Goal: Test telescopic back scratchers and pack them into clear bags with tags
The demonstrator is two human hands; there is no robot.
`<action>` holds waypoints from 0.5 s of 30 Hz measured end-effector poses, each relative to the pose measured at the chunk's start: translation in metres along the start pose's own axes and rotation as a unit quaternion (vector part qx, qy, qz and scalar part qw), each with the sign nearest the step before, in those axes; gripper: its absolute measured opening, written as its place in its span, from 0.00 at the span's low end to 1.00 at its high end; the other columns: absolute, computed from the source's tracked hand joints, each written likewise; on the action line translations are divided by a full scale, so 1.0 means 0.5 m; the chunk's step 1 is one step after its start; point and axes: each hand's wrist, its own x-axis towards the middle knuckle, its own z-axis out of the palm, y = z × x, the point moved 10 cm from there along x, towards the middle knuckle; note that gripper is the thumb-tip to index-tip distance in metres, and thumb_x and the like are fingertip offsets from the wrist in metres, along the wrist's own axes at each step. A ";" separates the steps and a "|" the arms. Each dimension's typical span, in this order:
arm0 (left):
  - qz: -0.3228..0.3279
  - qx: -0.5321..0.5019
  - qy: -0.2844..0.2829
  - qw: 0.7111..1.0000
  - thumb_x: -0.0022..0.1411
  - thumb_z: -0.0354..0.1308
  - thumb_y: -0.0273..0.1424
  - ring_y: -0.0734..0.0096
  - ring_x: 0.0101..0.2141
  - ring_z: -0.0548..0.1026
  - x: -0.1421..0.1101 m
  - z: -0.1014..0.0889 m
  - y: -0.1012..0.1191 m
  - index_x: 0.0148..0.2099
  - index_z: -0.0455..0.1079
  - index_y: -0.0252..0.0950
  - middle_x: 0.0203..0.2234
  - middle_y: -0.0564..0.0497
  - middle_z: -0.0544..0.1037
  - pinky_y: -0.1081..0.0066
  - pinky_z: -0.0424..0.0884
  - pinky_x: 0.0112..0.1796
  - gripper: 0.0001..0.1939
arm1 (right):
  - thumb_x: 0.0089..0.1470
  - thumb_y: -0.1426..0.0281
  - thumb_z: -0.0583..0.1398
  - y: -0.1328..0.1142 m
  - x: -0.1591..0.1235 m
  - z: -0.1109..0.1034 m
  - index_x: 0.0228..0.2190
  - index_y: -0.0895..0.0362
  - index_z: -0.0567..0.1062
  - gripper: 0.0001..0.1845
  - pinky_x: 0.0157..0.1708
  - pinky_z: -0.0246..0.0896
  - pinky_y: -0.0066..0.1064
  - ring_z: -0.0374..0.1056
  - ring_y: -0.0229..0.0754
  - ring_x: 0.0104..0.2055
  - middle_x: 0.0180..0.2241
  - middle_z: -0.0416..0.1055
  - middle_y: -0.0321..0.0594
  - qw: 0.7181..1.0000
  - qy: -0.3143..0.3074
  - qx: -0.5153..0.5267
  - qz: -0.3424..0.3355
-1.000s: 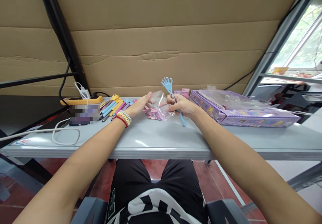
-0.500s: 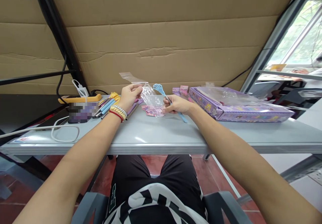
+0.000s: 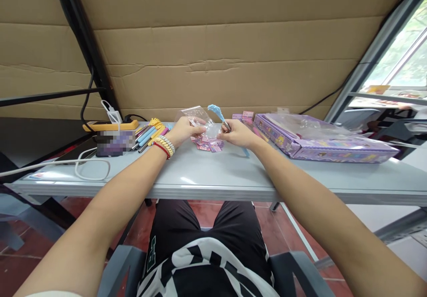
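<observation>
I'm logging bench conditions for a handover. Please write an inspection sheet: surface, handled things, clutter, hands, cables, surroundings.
Surface: pale grey tabletop, glossy, partly covered by objects.
Handled things: clear bag; blue stick with a hand-shaped top.
Clutter: coloured sticks at left, pink cards near the bag, purple box at right with clear plastic on top.
Hands: left hand holds the bag; right hand grips the stick.
Cables: white cable looped on the tabletop; black cable at left.
Surroundings: cardboard panel behind; window at right.
</observation>
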 end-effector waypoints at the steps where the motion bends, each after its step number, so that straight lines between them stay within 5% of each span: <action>1: 0.004 -0.011 0.027 1.000 0.44 0.69 0.28 0.75 0.22 0.72 0.003 -0.014 0.001 0.36 0.72 0.29 0.20 0.52 0.74 0.72 0.69 0.27 0.15 | 0.41 0.68 0.63 -0.007 -0.001 -0.011 0.20 0.55 0.54 0.19 0.23 0.44 0.27 0.50 0.31 0.22 0.18 0.57 0.29 0.999 0.026 -0.047 -0.007; 4: 0.008 -0.046 0.083 0.995 0.45 0.68 0.28 0.75 0.22 0.73 0.007 -0.050 0.000 0.32 0.70 0.29 0.20 0.52 0.73 0.72 0.70 0.28 0.12 | 0.47 0.63 0.59 -0.016 -0.007 -0.031 0.19 0.55 0.57 0.16 0.24 0.44 0.28 0.50 0.33 0.23 0.18 0.56 0.31 0.992 0.059 -0.113 0.007; 8: 0.000 -0.073 0.132 0.988 0.44 0.69 0.27 0.75 0.21 0.73 0.006 -0.084 0.000 0.31 0.68 0.30 0.19 0.53 0.72 0.71 0.72 0.28 0.13 | 0.54 0.67 0.50 -0.001 -0.010 -0.027 0.19 0.56 0.59 0.14 0.24 0.44 0.29 0.51 0.34 0.23 0.18 0.57 0.33 0.997 0.026 -0.064 0.039; 15: -0.013 -0.077 0.165 0.983 0.43 0.69 0.25 0.74 0.21 0.73 0.003 -0.097 -0.002 0.27 0.65 0.31 0.18 0.53 0.72 0.69 0.74 0.28 0.14 | 0.58 0.59 0.49 0.003 -0.005 -0.007 0.30 0.55 0.66 0.13 0.24 0.45 0.27 0.51 0.33 0.20 0.19 0.56 0.29 0.999 0.003 -0.052 -0.015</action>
